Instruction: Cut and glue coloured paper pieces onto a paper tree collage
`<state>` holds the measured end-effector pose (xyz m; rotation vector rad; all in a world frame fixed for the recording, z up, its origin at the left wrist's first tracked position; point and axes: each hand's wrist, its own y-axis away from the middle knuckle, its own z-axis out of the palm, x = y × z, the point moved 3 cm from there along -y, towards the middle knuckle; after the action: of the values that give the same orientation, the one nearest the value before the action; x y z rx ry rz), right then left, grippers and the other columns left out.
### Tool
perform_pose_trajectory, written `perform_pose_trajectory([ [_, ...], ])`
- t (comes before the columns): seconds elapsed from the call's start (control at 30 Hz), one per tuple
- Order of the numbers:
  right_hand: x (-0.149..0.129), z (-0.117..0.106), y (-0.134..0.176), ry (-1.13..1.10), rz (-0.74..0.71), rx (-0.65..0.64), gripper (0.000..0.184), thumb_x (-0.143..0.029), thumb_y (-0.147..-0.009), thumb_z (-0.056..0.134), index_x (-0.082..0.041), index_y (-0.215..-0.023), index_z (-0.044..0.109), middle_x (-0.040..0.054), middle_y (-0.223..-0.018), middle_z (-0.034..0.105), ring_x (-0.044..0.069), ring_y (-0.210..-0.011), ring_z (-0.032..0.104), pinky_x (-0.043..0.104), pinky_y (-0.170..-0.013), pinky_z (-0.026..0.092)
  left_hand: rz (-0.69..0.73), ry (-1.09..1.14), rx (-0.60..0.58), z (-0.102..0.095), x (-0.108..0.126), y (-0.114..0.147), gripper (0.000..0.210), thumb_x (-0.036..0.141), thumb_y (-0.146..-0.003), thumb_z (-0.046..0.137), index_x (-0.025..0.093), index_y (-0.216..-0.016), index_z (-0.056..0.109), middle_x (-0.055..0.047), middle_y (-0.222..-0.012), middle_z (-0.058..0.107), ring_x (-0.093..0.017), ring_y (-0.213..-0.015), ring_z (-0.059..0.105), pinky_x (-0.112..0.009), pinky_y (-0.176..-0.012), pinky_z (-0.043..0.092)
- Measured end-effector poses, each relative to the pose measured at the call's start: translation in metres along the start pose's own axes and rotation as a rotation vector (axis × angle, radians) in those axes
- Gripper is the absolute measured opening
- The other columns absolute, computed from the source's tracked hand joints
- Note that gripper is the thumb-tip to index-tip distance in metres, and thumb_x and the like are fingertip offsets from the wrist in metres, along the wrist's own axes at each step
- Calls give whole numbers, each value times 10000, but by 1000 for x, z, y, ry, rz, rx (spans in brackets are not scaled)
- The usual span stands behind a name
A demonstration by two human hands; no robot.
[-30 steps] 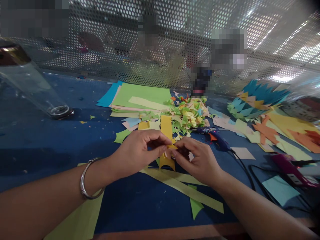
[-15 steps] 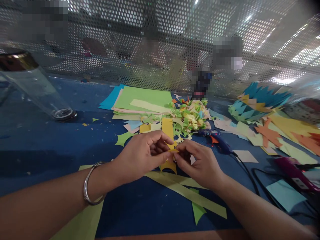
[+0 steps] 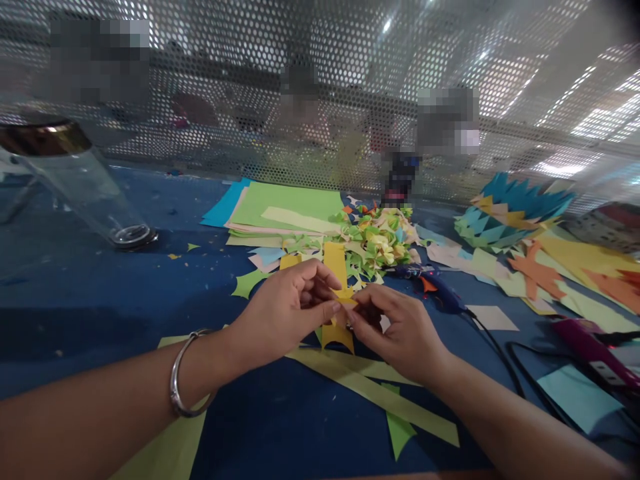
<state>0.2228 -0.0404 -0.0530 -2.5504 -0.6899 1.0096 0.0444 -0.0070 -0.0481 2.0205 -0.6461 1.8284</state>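
Between my hands is a small yellow paper piece [image 3: 346, 300], pinched at its edges. My left hand [image 3: 295, 303], a silver bangle on its wrist, grips its left side between thumb and fingers. On the other side the fingertips of my right hand [image 3: 395, 327] close on its right edge. Beneath and behind them lie a yellow paper strip [image 3: 335, 263] and a yellow scrap with curved cut edges [image 3: 337, 337]. Just beyond is a heap of small folded paper flowers [image 3: 383, 240] in green, yellow and pink.
A blue glue gun [image 3: 443, 292] with a cord lies to the right, near a purple power strip [image 3: 595, 350]. A paper-petal bowl [image 3: 515, 210] stands behind. Stacked coloured sheets [image 3: 295, 203] lie at the back, a glass bottle [image 3: 95, 190] at left. Pale strips [image 3: 380, 393] lie in front.
The yellow paper piece between my fingertips has tilted, showing more of its face. My hands stay nearly in place, and the whole view has shifted slightly.
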Motion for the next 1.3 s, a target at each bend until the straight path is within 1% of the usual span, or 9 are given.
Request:
perform_pose_trajectory([
  [0.13,0,-1,0,11,-5,32,119,-228,-896,578,-195,-782,580,-23,-645,539,101,-564,484,242,-524,388,-49,72,-25,5,-4,2,355,342,-829,774,201,-1064,549,-27,-930,660,-164,-866,665,-310,-789,537],
  [0.33,0,0,0,23,-29,69,128,-214,-879,577,-206,-757,540,-30,-634,526,97,-549,473,233,-509,383,-151,159,82,9,-6,5,468,316,-759,827,204,-1093,520,2,-842,660,-151,-772,654,-298,-731,503],
  [0.43,0,1,1,18,-34,73,141,-209,-887,575,-207,-751,536,-29,-633,519,99,-552,477,233,-508,388,-202,161,126,11,-6,5,429,289,-769,799,202,-1079,516,3,-798,667,-162,-758,659,-299,-709,490],
  [0.57,-4,2,2,28,-85,86,132,-199,-908,573,-196,-777,559,-22,-656,531,100,-571,499,233,-526,405,-212,204,160,12,-4,6,363,195,-764,773,197,-1008,503,13,-758,670,-144,-732,658,-276,-690,487],
  [0.7,-7,2,3,46,-121,95,106,-182,-918,572,-193,-813,572,-19,-673,541,104,-590,512,236,-546,413,-228,316,129,13,-4,5,309,197,-753,790,191,-907,522,37,-705,656,-116,-672,643,-257,-669,512],
  [0.83,-5,3,4,54,-109,87,111,-190,-924,581,-196,-814,570,-17,-676,538,108,-600,514,239,-550,415,-226,332,106,14,-4,5,195,165,-754,774,158,-797,584,28,-706,664,-92,-675,645,-230,-691,532],
  [1.0,-5,2,6,41,-111,71,111,-177,-920,571,-199,-811,571,-18,-678,532,103,-588,501,230,-532,408,-255,326,100,14,-5,5,131,133,-763,744,146,-760,614,11,-707,696,-89,-669,666,-213,-689,542],
  [1.13,-5,1,7,53,-117,77,92,-165,-905,581,-196,-819,578,-27,-671,525,94,-570,493,216,-519,403,-271,313,91,14,-6,6,117,162,-781,739,141,-780,624,0,-724,705,-90,-646,667,-218,-672,545],
  [1.3,-4,-1,9,74,-139,101,82,-161,-908,598,-188,-831,589,-30,-680,532,86,-581,505,204,-531,415,-239,298,110,17,-6,8,134,168,-792,746,142,-809,617,-15,-761,721,-97,-701,676,-217,-704,549],
])
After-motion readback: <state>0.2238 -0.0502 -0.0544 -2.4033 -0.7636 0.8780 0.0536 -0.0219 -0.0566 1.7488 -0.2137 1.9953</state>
